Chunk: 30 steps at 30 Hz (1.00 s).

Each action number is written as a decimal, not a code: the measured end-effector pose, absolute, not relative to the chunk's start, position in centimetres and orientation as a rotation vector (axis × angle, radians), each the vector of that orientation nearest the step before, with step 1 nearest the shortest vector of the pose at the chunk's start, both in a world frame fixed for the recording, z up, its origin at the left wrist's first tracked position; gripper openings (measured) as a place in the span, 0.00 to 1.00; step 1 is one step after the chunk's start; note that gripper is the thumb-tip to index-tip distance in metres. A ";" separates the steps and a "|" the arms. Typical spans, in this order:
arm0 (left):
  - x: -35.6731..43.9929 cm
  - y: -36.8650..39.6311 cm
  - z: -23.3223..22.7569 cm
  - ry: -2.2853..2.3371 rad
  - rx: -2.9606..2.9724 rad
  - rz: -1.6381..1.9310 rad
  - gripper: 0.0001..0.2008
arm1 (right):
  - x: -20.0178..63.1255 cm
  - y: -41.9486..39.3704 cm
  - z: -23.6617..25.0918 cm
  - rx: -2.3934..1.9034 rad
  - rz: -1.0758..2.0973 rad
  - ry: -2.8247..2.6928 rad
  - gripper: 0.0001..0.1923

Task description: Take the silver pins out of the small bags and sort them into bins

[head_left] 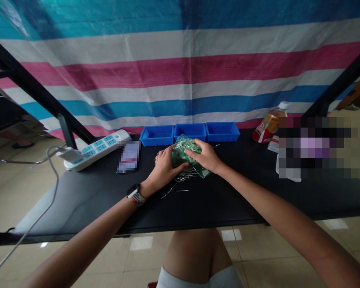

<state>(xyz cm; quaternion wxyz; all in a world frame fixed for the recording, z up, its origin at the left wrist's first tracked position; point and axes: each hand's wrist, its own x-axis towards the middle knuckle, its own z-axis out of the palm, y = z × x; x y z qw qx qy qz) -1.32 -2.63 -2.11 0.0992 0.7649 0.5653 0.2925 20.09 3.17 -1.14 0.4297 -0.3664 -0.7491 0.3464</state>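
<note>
At desk [78, 200] centre, just short of three blue trays [191, 132]: green bag [188, 154], clear plastic, gripped from both sides. Left hand [163, 168] at 9 o'clock of bag, fingers [180, 166] curled on its lower edge. Right hand [205, 156] at 3 o'clock, fingers [193, 151] closed over its top. Thin metal pins [180, 182] loose at 6 o'clock of bag. Power strip [94, 150] at 9 o'clock, well apart; bottle [268, 126] at 2 o'clock.

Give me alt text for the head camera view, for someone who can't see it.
Both hands, left hand and right hand, grip a clear bag of green parts over loose metal pins on a black table. Three blue bins sit behind it.
</note>
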 end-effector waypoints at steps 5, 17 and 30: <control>-1.1 -3.1 -1.8 1.636 2.236 0.937 0.38 | 20.5 3.9 -1.3 -0.872 1.050 -1.637 0.22; -1.0 -3.4 -2.3 1.599 2.352 0.876 0.33 | 20.2 4.2 -0.1 -0.838 1.382 -1.256 0.29; -1.2 -4.0 -1.1 1.562 2.398 0.740 0.38 | 22.7 3.9 -0.6 -1.169 0.551 -2.083 0.10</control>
